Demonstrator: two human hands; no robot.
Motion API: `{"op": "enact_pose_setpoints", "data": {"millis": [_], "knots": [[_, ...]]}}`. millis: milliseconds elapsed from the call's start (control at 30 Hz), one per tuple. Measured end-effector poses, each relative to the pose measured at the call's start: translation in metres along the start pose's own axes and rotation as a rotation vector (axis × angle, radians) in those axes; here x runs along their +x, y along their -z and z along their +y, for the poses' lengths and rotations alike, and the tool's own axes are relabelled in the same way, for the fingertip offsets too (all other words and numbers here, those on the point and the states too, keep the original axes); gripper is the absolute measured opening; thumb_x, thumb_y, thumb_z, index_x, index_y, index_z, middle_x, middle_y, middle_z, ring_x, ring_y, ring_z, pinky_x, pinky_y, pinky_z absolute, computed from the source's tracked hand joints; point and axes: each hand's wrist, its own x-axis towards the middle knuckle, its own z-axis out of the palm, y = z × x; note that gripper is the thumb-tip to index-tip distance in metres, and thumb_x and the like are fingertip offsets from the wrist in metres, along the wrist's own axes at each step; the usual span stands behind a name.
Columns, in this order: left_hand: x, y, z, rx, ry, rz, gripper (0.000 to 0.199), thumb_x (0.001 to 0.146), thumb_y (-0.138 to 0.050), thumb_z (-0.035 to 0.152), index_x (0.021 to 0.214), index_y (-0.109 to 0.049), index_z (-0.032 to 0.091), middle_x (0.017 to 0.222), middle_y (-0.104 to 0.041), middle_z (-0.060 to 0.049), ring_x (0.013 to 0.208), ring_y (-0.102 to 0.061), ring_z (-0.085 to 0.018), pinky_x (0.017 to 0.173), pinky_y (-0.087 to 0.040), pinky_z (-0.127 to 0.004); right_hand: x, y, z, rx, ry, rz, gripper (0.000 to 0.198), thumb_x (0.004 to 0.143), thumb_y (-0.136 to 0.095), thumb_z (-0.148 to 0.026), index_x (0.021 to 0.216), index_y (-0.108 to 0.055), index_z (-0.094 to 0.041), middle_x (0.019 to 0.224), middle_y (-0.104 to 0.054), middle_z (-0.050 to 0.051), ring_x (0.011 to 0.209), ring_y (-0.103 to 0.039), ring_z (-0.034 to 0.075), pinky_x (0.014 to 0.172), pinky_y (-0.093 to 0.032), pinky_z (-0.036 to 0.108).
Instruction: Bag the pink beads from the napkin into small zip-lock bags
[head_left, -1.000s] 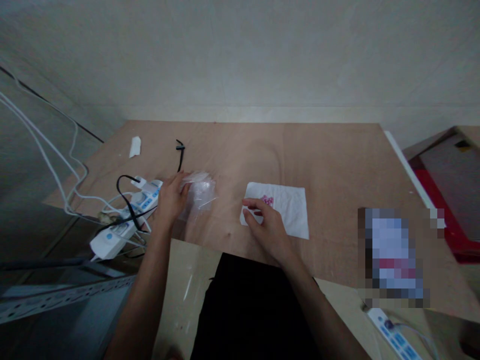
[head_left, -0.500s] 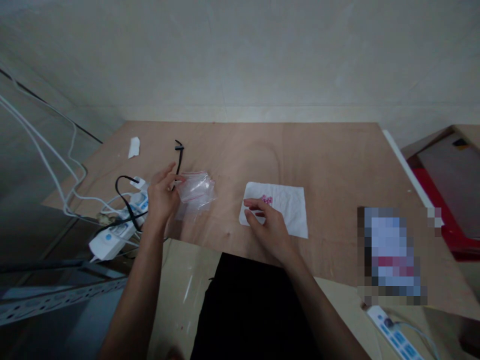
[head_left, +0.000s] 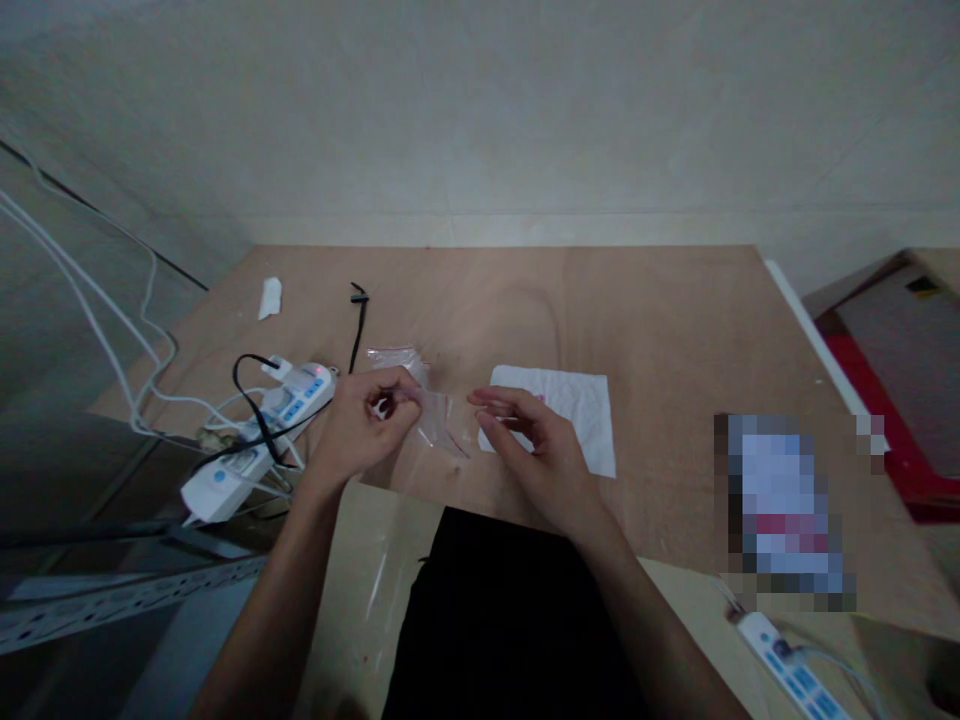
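Note:
Pinched in my left hand is a clear zip-lock bag, its reddish seal strip facing right. More clear bags lie on the wooden table just behind that hand. My right hand hovers at the near left part of a white cloth, its thumb and fingers apart and holding nothing. The fingertips point at the bag with a small gap between. Most of the small pink patch on the cloth is hidden behind my right hand.
Left of my left hand lies a white power strip with tangled cables. A black cable tie-like strip and a white paper scrap are farther back. A pixelated object lies at right; another power strip is below the table edge.
My left hand has moved right and nearer, taking one clear bag off the pile. My right hand has barely shifted and now covers more of the pink patch.

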Motion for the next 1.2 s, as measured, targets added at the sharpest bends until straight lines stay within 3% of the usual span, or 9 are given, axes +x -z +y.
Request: {"op": "enact_pose_setpoints", "data": {"millis": [133, 267, 467, 700, 867, 1000, 1200], "knots": [[-0.006, -0.013, 0.012, -0.112, 0.031, -0.161, 0.015, 0.07, -0.052, 0.027, 0.06, -0.056, 0.017, 0.05, -0.048, 0.004, 0.047, -0.043, -0.009, 0.046, -0.032, -0.021, -0.006, 0.006, 0.002, 0.229, -0.109, -0.023, 0.021, 0.082, -0.067, -0.032, 0.101, -0.064, -0.024, 0.096, -0.077, 0.003, 0.087, -0.072, 0.016, 0.074, -0.056, 0.03], [-0.008, -0.016, 0.02, -0.153, 0.052, -0.241, 0.024, 0.076, -0.055, 0.032, 0.057, -0.052, 0.017, 0.047, -0.04, 0.006, 0.045, -0.037, -0.008, 0.043, -0.026, -0.019, -0.013, 0.011, 0.002, 0.304, -0.14, -0.031, 0.023, 0.08, -0.07, -0.035, 0.099, -0.06, -0.025, 0.075, -0.074, -0.002, 0.07, -0.07, 0.014, 0.066, -0.056, 0.028], [-0.007, -0.011, 0.023, -0.302, 0.11, -0.362, 0.028, 0.079, -0.061, 0.037, 0.06, -0.057, 0.017, 0.05, -0.047, 0.004, 0.045, -0.039, -0.007, 0.042, -0.028, -0.018, -0.018, 0.021, 0.003, 0.345, -0.156, -0.015, 0.021, 0.076, -0.074, -0.034, 0.085, -0.057, -0.025, 0.064, -0.066, -0.005, 0.056, -0.062, 0.011, 0.054, -0.051, 0.023], [-0.011, -0.018, 0.02, -0.496, 0.213, -0.308, 0.036, 0.079, -0.066, 0.048, 0.062, -0.059, 0.017, 0.049, -0.052, 0.003, 0.044, -0.042, -0.008, 0.043, -0.031, -0.02, -0.024, 0.034, 0.004, 0.296, -0.155, 0.081, 0.024, 0.075, -0.072, -0.032, 0.076, -0.05, -0.024, 0.064, -0.061, -0.006, 0.052, -0.056, 0.008, 0.051, -0.046, 0.021], [-0.014, -0.025, 0.024, -0.519, 0.247, -0.324, 0.029, 0.082, -0.063, 0.044, 0.069, -0.058, 0.018, 0.052, -0.052, 0.005, 0.046, -0.043, -0.008, 0.045, -0.032, -0.019, -0.025, 0.037, 0.003, 0.174, -0.143, 0.021, 0.006, 0.079, -0.066, -0.024, 0.075, -0.07, -0.023, 0.065, -0.068, -0.002, 0.059, -0.061, 0.012, 0.056, -0.05, 0.024], [-0.014, -0.023, 0.029, -0.502, 0.224, -0.386, 0.026, 0.082, -0.062, 0.041, 0.07, -0.058, 0.018, 0.056, -0.054, 0.004, 0.048, -0.044, -0.008, 0.045, -0.032, -0.019, -0.022, 0.036, 0.006, 0.169, -0.154, -0.044, 0.012, 0.079, -0.069, -0.027, 0.084, -0.079, -0.028, 0.08, -0.076, 0.0, 0.074, -0.067, 0.016, 0.069, -0.056, 0.031], [-0.014, -0.021, 0.031, -0.47, 0.254, -0.364, 0.026, 0.082, -0.061, 0.042, 0.071, -0.058, 0.019, 0.052, -0.048, 0.005, 0.044, -0.039, -0.008, 0.041, -0.028, -0.019, -0.022, 0.032, 0.016, 0.221, -0.155, -0.061, 0.021, 0.072, -0.077, -0.032, 0.093, -0.079, -0.029, 0.072, -0.073, -0.001, 0.065, -0.063, 0.013, 0.06, -0.054, 0.027]]}}
